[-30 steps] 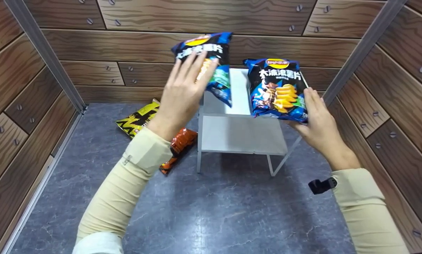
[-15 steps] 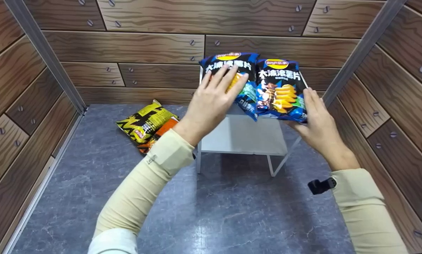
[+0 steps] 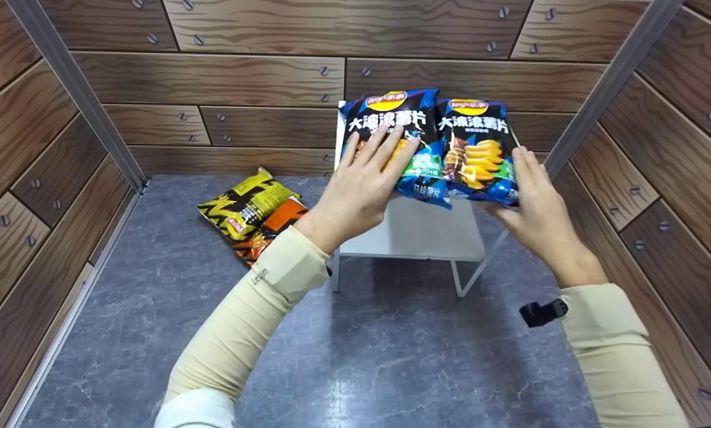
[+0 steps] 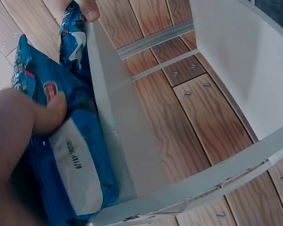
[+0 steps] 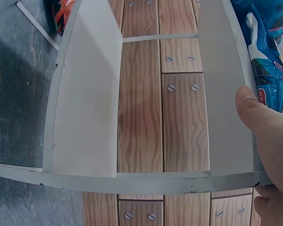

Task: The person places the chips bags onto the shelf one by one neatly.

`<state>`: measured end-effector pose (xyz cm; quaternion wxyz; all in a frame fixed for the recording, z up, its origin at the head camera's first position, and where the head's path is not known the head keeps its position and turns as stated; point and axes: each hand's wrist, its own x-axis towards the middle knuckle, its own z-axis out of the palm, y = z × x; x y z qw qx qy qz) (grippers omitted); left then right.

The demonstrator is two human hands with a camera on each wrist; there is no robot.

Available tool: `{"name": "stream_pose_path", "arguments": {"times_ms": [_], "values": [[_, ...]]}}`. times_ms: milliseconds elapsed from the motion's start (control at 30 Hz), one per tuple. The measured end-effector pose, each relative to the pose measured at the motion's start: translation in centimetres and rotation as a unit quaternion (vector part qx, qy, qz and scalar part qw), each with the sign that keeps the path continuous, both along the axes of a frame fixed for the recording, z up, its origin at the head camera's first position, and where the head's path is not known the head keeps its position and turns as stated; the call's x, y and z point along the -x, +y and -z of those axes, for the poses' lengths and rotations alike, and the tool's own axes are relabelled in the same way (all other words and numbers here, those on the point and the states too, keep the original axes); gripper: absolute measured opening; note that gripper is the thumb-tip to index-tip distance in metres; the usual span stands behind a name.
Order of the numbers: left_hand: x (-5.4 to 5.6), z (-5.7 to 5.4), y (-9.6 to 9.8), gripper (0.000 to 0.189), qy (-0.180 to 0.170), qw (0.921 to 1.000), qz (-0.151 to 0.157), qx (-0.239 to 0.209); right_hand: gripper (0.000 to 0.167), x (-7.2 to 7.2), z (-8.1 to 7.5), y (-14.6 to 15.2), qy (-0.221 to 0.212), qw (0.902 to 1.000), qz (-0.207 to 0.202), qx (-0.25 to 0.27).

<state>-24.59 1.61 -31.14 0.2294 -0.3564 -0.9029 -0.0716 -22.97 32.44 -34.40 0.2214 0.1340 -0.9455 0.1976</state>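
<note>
Two blue-and-black bags of potato chips lie side by side on the top tier of a small white stand (image 3: 415, 232). My left hand (image 3: 355, 193) holds the left bag of chips (image 3: 425, 166), its fingers spread over the printed front; in the left wrist view its thumb (image 4: 49, 113) lies against the bag's blue side. Beside the right bag of chips (image 3: 480, 157), my right hand (image 3: 534, 199) has its fingers straight along the bag's right edge. Its thumb (image 5: 250, 106) is by the stand's top tier in the right wrist view. The bags' undersides are hidden.
On the floor left of the stand lie a yellow-and-black bag (image 3: 245, 202) and an orange bag (image 3: 284, 214), partly behind my left arm. Wood-patterned walls (image 3: 225, 77) enclose the back and both sides. The stand's lower tier sits below the bags.
My left hand has brought the left bag rightward and down onto the stand, against the other bag. It now lies flatter and straighter. My right hand has stayed in place.
</note>
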Motion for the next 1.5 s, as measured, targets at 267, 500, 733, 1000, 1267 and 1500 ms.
{"name": "stream_pose_path", "arguments": {"times_ms": [267, 500, 733, 1000, 1267, 1500], "values": [[0.3, 1.3, 0.1, 0.097, 0.015, 0.9997, -0.006, 0.019, 0.093, 0.0, 0.2, 0.1, -0.007, 1.0000, 0.003, 0.002], [0.8, 1.7, -0.3, 0.105, 0.026, 0.9996, 0.009, -0.009, 0.094, 0.1, 0.2, 0.1, -0.004, 1.0000, 0.001, 0.002], [1.1, 1.2, -1.5, 0.098, 0.020, 0.9899, 0.084, -0.112, 0.093, 0.2, 0.0, -0.1, 0.002, 1.0000, 0.000, 0.000], [1.7, 0.8, -4.4, 0.075, -0.017, 0.9722, 0.074, -0.221, 0.093, 0.1, 0.0, -0.1, 0.010, 1.0000, -0.002, -0.001], [3.0, 3.1, -8.8, 0.065, 0.002, 0.9602, -0.026, -0.278, 0.093, 0.1, 0.0, -0.1, 0.012, 0.9999, -0.003, 0.001], [3.6, 7.6, -11.7, 0.062, -0.024, 0.9510, -0.101, -0.291, 0.094, -0.1, -0.1, -0.1, -0.001, 1.0000, 0.002, 0.002]]}}
